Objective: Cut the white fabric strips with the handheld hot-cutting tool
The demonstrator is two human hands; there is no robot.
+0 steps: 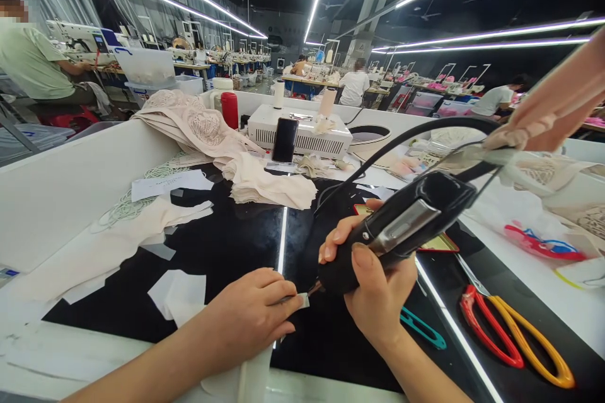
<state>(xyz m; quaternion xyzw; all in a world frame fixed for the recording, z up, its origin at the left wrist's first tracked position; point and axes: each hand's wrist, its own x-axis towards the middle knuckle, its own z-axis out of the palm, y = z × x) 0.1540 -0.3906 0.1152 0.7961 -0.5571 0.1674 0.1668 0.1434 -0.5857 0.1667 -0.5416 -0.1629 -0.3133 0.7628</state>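
My right hand is wrapped round a black handheld power tool with a thin metal tip, its cord running up and back. The tip points down-left, close to a small whitish piece pinched between the fingers of my left hand. Whether the tip touches that piece, I cannot tell. Both hands are over a glossy black work surface. A cut piece of white fabric lies left of my left hand. Turquoise-handled snips rest beside my right wrist.
Scissors with red and orange handles lie at the right. Stacked beige fabric and lace pieces sit behind the hands. A phone leans on a white vented box. Other people work at sewing machines farther back.
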